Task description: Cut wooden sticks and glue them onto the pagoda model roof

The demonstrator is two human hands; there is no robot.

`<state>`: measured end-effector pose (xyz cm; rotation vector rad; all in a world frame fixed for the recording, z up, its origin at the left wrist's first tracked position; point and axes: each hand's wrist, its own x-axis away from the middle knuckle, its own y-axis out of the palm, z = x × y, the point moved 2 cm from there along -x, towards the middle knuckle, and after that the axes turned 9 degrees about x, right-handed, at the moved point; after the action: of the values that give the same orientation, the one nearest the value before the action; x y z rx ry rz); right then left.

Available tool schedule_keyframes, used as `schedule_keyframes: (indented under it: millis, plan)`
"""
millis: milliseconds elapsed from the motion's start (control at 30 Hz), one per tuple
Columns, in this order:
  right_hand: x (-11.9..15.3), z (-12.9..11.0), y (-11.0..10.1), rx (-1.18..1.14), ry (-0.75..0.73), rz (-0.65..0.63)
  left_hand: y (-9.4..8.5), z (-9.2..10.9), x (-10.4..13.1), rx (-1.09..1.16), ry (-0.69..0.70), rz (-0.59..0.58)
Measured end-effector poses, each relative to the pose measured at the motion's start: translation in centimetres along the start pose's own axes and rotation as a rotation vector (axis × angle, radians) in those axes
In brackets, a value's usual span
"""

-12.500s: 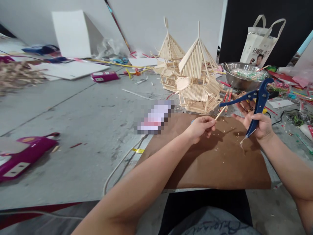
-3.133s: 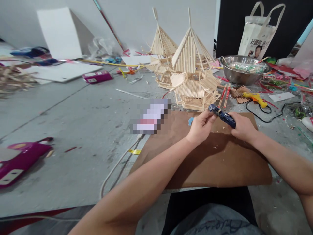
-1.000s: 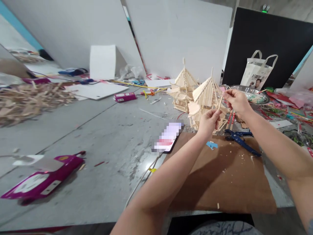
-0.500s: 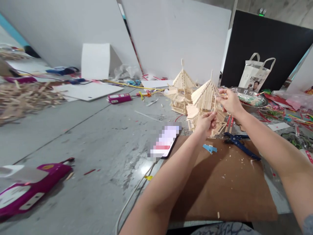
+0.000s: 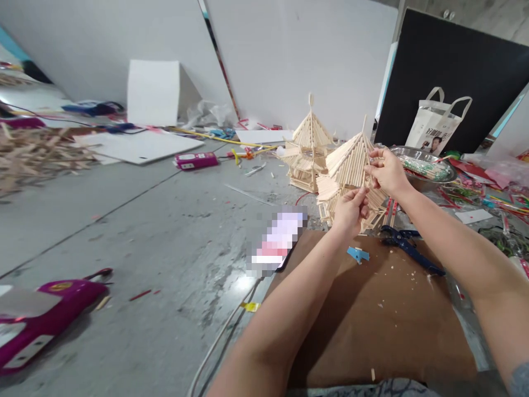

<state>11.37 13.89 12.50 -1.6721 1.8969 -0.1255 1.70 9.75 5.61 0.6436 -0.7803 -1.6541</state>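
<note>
At a cluttered gray worktable (image 5: 165,231), a person's left hand (image 5: 350,209) is pinching the lower end of a thin wooden stick (image 5: 365,178); the right hand (image 5: 388,172) is bending its fingers by the upper part, though whether they are gripping cannot be told. The stick is standing nearly upright before the roof (image 5: 346,161) of the nearer pagoda model (image 5: 328,190), where the person is apparently checking its fit, the next move seemingly calling for steady alignment along the slope.
</note>
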Motion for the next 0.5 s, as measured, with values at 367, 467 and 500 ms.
schedule_keyframes:
  millis: [367, 467, 500]
  plan:
    - [0.13, -0.30, 0.07, -0.079, 0.033, 0.008, -0.06, -0.10, -0.48, 0.004, 0.032, -0.020]
    - [0.09, -0.29, 0.04, -0.091, 0.040, 0.016, -0.05, -0.11, -0.39, 0.016, 0.019, -0.056]
    - [0.06, -0.27, 0.05, -0.091, 0.044, 0.014, -0.05, -0.11, -0.34, 0.012, 0.013, -0.057]
